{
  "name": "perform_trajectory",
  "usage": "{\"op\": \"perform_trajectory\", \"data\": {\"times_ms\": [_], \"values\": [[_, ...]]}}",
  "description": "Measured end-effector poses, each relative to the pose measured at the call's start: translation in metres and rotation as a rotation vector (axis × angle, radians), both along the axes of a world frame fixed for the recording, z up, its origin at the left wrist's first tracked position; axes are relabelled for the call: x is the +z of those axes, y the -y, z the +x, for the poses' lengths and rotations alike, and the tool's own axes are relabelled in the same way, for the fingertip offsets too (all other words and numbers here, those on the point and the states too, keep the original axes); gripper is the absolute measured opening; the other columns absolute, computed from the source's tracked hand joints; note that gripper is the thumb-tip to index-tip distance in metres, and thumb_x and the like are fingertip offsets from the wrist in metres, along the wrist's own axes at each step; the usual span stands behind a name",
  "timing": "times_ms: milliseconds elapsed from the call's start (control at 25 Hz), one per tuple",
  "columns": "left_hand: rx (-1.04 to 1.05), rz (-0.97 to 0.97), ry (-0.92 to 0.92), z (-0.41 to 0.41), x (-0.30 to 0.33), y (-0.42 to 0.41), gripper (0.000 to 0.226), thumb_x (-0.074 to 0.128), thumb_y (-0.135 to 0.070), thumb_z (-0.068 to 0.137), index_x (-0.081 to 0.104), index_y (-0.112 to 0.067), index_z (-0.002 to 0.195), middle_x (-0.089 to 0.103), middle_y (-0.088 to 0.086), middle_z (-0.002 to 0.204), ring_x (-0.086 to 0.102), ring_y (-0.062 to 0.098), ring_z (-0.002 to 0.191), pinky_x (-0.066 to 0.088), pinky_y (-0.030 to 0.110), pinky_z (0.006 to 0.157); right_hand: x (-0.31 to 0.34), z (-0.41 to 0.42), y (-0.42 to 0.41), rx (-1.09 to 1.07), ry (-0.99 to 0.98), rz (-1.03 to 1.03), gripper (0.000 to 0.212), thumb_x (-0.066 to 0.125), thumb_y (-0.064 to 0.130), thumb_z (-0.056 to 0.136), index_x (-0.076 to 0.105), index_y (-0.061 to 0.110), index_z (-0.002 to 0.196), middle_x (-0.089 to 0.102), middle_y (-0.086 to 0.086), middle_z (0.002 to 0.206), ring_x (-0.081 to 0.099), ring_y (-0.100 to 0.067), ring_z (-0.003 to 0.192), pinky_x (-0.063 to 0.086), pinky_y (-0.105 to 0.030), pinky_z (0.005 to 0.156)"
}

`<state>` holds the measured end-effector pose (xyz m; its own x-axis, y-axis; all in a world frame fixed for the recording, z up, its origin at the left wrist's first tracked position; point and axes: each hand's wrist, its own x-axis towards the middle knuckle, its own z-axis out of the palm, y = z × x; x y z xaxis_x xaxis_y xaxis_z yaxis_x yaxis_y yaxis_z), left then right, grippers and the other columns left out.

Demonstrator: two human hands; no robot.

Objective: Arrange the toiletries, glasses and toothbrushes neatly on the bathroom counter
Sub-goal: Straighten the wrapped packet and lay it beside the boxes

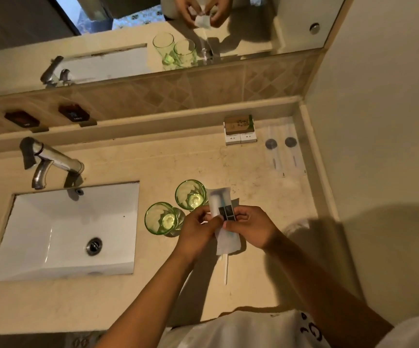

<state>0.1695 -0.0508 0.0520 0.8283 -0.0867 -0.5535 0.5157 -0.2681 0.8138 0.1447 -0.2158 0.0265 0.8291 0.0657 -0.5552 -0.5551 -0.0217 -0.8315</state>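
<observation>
Head view, looking down on the table (pixel 153 297); landmark = the sink (pixel 65 234).

Both hands meet just right of the sink, above the table. Left hand (pixel 198 232) and right hand (pixel 251 226) both pinch a white wrapped packet (pixel 224 222), fingers curled on it from either side. Packet is tilted, its top end pointing away from the person; something pale with a dark label shows through the wrapper, can't tell exactly what. A thin white stick (pixel 226 270) pokes out of the packet's lower end toward the person.

Two green glasses stand upright right of the sink: near glass (pixel 160 218) just beside the sink's right edge, partly behind the left hand; far glass (pixel 191 194) further back & right, just beside the packet's top. The two glasses sit close together, can't tell if touching.

Well to the right of the sink, at the back ledge: small toiletry boxes (pixel 240 131), stacked/side by side. Right of those, two wrapped toothbrushes (pixel 285 149) lie flat, parallel, near the side wall.

Tap (pixel 52 162) behind the sink, spout over the basin. Two dark dispensers (pixel 47 116) on the tiled wall behind the tap. Mirror (pixel 253 21) above repeats hands, packet & glasses.
</observation>
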Motion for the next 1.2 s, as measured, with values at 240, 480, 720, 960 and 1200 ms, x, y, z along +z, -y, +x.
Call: {"op": "perform_trajectory", "data": {"times_ms": [240,480,720,960,1200], "values": [[-0.085,-0.061,0.046,0.067,0.039,-0.006,0.023,0.066,-0.022,0.074,0.073,-0.010,0.093,0.073,0.012,0.089,0.069,0.024,0.078,0.055,0.039,0.070,0.033,0.045,-0.019,-0.225,0.076,0.112,0.019,0.077,0.013,0.086,0.073,0.016,0.104,0.079,-0.007,0.103,0.075,-0.028,0.098,0.057,-0.051,0.096],[-0.133,-0.259,0.044,0.156,0.058,-0.021,0.023,0.066,-0.017,0.091,0.068,-0.012,0.112,0.070,0.011,0.092,0.067,0.020,0.081,0.054,0.037,0.072,0.051,0.116,-0.044,-0.322,0.214,0.056,0.009,0.076,0.013,0.087,0.069,0.009,0.091,0.076,-0.006,0.084,0.072,-0.018,0.080,0.059,-0.034,0.074],[0.061,-0.364,-0.072,0.212,0.023,-0.017,0.015,0.065,-0.016,0.094,0.071,-0.006,0.103,0.071,0.013,0.090,0.065,0.024,0.081,0.052,0.032,0.069,0.026,0.173,-0.050,-0.286,0.180,-0.086,0.019,0.079,0.020,0.083,0.073,0.003,0.088,0.073,-0.019,0.083,0.064,-0.019,0.071,0.052,-0.035,0.071],[0.095,-0.197,-0.156,0.249,-0.023,-0.005,0.010,0.068,-0.014,0.088,0.068,-0.007,0.082,0.065,0.018,0.078,0.059,0.022,0.062,0.048,0.029,0.062,-0.019,0.204,-0.050,-0.299,0.021,-0.234,0.022,0.081,0.027,0.076,0.065,0.021,0.061,0.060,0.005,0.059,0.054,-0.014,0.062,0.044,-0.033,0.065],[0.088,-0.187,-0.233,0.282,-0.074,0.013,0.009,0.074,-0.010,0.085,0.070,-0.004,0.079,0.063,0.017,0.074,0.054,0.024,0.065,0.044,0.033,0.062,-0.060,0.234,-0.037,-0.355,-0.073,-0.368,0.027,0.078,0.048,0.070,0.072,0.023,0.080,0.074,0.001,0.078,0.070,-0.023,0.078,0.060,-0.050,0.079]]}}
